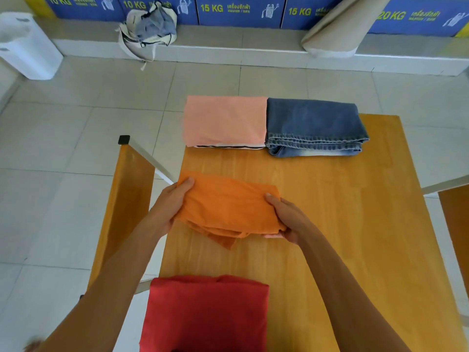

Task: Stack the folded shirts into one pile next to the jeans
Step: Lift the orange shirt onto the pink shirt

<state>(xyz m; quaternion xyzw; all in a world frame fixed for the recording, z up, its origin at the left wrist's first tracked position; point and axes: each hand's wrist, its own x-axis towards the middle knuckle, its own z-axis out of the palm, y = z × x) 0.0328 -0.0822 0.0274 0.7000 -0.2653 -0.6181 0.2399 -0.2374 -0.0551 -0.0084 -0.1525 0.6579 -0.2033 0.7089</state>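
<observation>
While both hands grip a loosely folded orange cotton shirt [228, 209] above the middle of the honey-coloured wooden table [342, 224], the pile it is bound for waits at the far edge: a folded salmon-pink shirt [224, 120] on top of a white garment with a black stripe [228, 147], touching the left side of the folded blue denim jeans [314, 127]. The left hand [168, 207] pinches the shirt's left edge, thumb on top; the right hand [286, 217] curls around the right edge. The near layers sag and a corner droops, so the fold could spill open in transit. The pile overhangs the far table edge, so a heavy landing could tip it to the floor. A folded red shirt [205, 313] lies at the near edge.
</observation>
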